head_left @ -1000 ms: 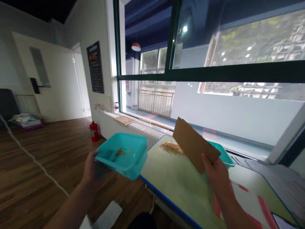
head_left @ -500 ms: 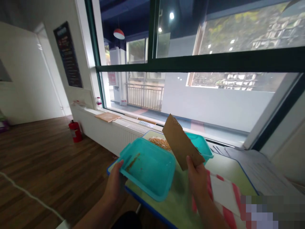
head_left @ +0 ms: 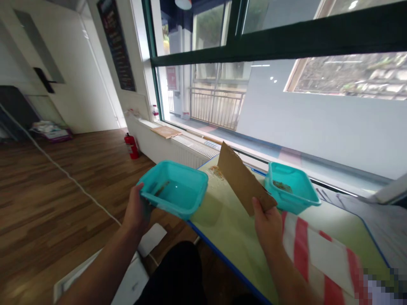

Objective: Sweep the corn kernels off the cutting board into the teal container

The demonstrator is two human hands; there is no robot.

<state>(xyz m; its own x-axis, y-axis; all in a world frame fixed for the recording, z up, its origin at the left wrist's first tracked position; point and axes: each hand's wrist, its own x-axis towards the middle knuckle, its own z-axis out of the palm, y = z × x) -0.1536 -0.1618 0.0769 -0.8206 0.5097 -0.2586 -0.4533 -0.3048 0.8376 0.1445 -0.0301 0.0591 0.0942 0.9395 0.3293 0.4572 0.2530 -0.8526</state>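
Note:
My left hand (head_left: 137,209) grips the near rim of a teal plastic tub (head_left: 174,192), held level just off the left edge of the green table (head_left: 229,237). A little brown residue lies inside the tub. My right hand (head_left: 269,222) pinches the lower end of a brown cardboard sheet (head_left: 241,178), which slants up and left over the table. A small pile of tan grains (head_left: 216,171) lies on the table behind the cardboard. A second teal tub (head_left: 291,192) stands on the table to the right, with some grains in it.
A red and white striped mat (head_left: 313,254) covers the table's near right. A radiator and window sill (head_left: 187,146) run behind the table. A red fire extinguisher (head_left: 131,145) stands on the wooden floor, and a white cable (head_left: 60,169) trails across it.
The tub in my left hand has swung from over the table back to its left edge and levelled out. The cardboard stays in my right hand. The view has tilted down.

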